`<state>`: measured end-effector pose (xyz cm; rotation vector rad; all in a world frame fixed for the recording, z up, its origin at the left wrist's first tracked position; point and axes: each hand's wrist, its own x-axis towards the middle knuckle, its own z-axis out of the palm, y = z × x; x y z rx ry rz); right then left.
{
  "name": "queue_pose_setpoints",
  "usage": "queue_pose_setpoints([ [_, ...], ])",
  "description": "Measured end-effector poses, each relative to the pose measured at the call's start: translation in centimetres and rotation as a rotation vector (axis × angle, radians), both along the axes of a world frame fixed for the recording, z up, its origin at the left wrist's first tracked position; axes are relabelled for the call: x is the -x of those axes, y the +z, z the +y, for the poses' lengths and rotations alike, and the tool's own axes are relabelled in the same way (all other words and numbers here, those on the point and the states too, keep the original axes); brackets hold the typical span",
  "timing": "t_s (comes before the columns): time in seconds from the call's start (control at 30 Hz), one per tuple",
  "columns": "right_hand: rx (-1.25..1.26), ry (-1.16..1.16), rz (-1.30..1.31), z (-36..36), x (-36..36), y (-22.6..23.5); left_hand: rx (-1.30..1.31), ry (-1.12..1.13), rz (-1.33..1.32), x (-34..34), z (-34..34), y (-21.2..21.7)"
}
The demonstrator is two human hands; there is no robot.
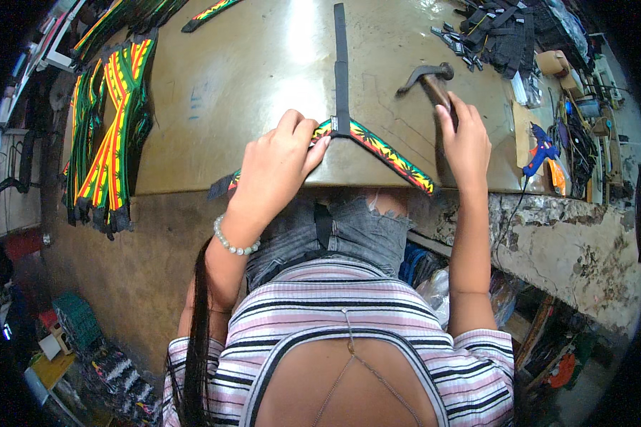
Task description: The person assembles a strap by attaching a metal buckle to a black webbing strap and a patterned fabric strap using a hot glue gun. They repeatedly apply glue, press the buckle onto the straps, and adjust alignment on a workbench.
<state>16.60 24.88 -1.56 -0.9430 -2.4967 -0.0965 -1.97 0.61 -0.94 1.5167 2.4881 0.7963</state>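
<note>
A Y-shaped strap lies at the table's near edge. Its two patterned arms (pixel 392 156) in red, yellow, green and black meet a long black webbing strip (pixel 342 64) that runs away from me. My left hand (pixel 283 156) pinches the left patterned arm just beside the joint, where a small white label (pixel 335 123) shows. Part of that arm is hidden beneath the hand. To the right, my right hand (pixel 465 142) has its fingers around the handle of a claw hammer (pixel 432 77). The hammer's metal head points away from me over the tabletop.
Bundles of patterned straps (pixel 114 135) hang over the table's left edge. Another patterned strap (pixel 210 14) lies at the far side. Black straps with buckles (pixel 502 32) are piled at the far right. A blue glue gun (pixel 541 151) with a cord rests near the right edge.
</note>
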Motion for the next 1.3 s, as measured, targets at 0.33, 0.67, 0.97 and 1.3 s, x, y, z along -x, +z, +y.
queue_pose_setpoints([
  [0.33,1.62,0.529,0.691,-8.5,7.2,-0.2,-0.343,0.052,-0.414,-2.6,1.2,1.8],
  [0.67,1.691,0.431,0.194,-5.1,7.4,1.2,-0.242,0.015,-0.29,0.1,1.5,2.5],
  [0.97,0.604,0.846,0.252,-5.6,6.7,2.1,-0.325,0.183,-0.066,-0.7,3.5,-1.9],
  [1.3,0.214,0.629,0.22,-8.8,6.3,-1.9,-0.395,0.141,-0.189,-1.0,3.9,-2.5],
])
